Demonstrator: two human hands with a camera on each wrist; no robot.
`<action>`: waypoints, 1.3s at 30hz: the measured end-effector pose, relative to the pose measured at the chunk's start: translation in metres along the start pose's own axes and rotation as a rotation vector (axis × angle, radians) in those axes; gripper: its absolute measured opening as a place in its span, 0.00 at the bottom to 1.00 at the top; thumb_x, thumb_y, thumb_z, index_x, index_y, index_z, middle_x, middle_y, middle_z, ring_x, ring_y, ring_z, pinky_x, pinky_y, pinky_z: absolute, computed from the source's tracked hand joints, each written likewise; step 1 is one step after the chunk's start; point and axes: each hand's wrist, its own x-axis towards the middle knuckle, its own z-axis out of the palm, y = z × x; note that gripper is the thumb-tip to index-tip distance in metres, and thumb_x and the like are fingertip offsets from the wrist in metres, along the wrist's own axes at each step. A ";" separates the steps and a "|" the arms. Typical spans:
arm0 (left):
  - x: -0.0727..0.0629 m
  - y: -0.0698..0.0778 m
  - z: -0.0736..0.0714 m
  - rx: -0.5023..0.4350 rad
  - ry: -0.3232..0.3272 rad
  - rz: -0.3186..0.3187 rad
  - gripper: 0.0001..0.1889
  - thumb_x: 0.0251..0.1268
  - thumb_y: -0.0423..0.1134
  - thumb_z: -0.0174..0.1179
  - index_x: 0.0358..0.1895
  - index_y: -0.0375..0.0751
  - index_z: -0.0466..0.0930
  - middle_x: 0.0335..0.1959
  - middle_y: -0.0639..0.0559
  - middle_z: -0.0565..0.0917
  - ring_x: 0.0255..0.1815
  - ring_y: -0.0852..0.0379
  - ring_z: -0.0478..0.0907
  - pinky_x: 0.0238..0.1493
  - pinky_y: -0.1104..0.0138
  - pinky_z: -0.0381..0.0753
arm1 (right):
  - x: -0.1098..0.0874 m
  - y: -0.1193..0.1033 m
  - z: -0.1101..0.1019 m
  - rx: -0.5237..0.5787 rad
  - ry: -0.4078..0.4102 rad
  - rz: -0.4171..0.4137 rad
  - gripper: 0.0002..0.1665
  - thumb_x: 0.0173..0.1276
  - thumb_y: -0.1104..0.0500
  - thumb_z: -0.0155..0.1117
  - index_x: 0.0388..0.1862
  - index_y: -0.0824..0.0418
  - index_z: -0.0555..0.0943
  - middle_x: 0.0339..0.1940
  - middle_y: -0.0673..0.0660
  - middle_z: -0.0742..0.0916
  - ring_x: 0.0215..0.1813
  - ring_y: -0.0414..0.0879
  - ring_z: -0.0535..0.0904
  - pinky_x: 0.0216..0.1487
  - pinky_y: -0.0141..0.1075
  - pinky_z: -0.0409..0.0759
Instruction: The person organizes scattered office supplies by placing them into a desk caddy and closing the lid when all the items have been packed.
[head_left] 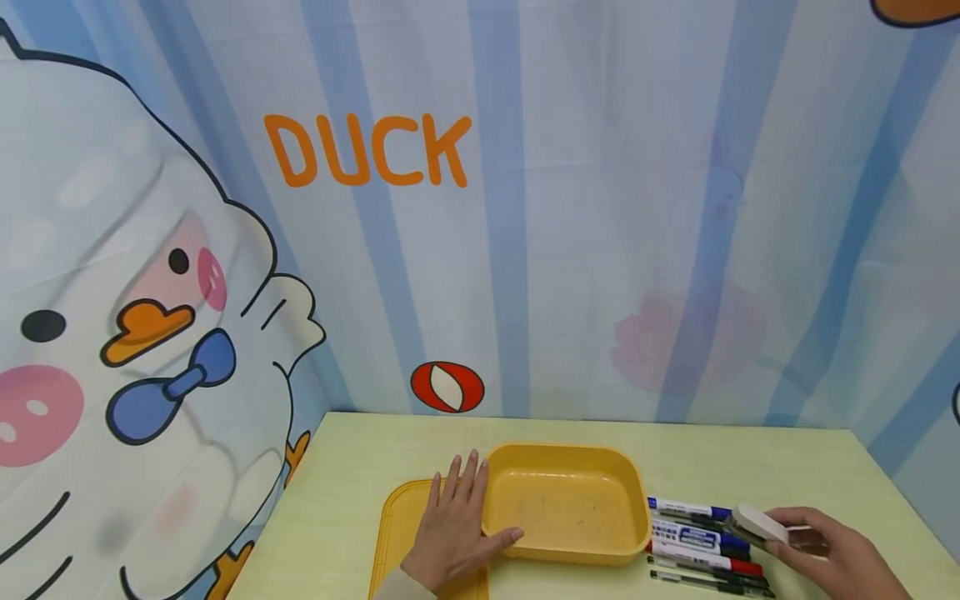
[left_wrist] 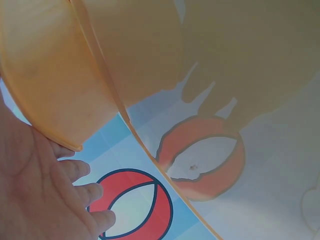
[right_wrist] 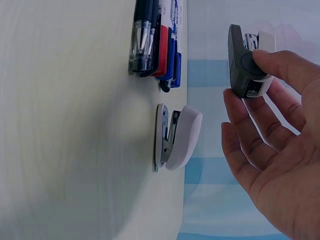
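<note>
My left hand (head_left: 453,529) lies with spread, straight fingers beside the yellow plastic basin (head_left: 562,504), its thumb at the basin's near rim. Under that hand is a flat yellow lid (head_left: 393,533). In the left wrist view the palm (left_wrist: 40,185) is near a yellow plastic edge (left_wrist: 60,90). My right hand (head_left: 847,554) pinches a small white and dark grey stapler (right_wrist: 248,62) above the table, between thumb and fingers. Another mini stapler (right_wrist: 182,140), white, stands on the table in the right wrist view.
Several markers (head_left: 697,533) and black pens (head_left: 708,579) lie in a row right of the basin. The pale table (head_left: 810,467) ends at a printed curtain (head_left: 570,208) behind and at the sides.
</note>
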 end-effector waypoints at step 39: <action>0.001 0.000 0.001 -0.023 0.004 -0.002 0.54 0.63 0.79 0.45 0.82 0.43 0.52 0.84 0.44 0.50 0.83 0.39 0.47 0.77 0.37 0.48 | 0.011 -0.064 0.013 0.004 0.017 -0.208 0.23 0.69 0.52 0.71 0.58 0.61 0.81 0.51 0.60 0.86 0.48 0.52 0.86 0.47 0.46 0.87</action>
